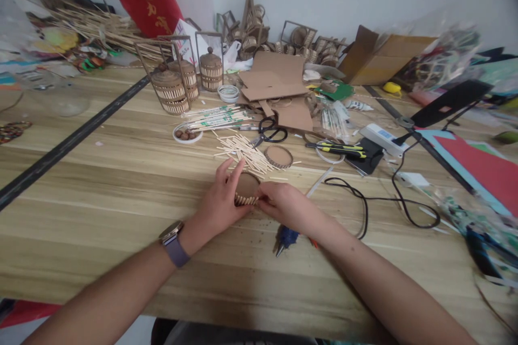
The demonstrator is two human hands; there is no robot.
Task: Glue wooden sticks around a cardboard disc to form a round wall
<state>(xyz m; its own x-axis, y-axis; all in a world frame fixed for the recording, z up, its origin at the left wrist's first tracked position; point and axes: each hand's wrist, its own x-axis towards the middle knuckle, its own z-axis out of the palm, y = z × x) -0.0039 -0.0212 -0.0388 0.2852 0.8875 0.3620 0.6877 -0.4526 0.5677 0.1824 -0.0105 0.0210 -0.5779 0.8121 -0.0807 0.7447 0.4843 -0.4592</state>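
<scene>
1. Shows a wooden table (121, 183) from above, with a left hand (222, 200) and a right hand (283, 205) meeting near its middle
2. Places a round cardboard disc (246, 183) between the two hands, resting on the table, with a row of short sticks (246, 200) standing side by side along its near rim
3. Has the left hand curled around the disc's left side, fingers spread over its far edge, holding it in place
4. Has the right hand closed in a narrow pinch on the right end of the stick row; cannot tell whether a loose stick sits inside that pinch
5. Judging from this: best to brace the disc firmly with the left hand and press each stick snug against its neighbour, upright, with ends level
6. Worth checking for gaps or leaning along the rim while pressing, and easing pressure gently so nothing tips
7. Sets a loose stick pile (243, 151) just behind the disc, a second ring (278, 156) beside the pile, scissors (271, 130) further back, a yellow knife (340, 146) to the right, and a blue tool (286, 237) touching the right forearm
</scene>
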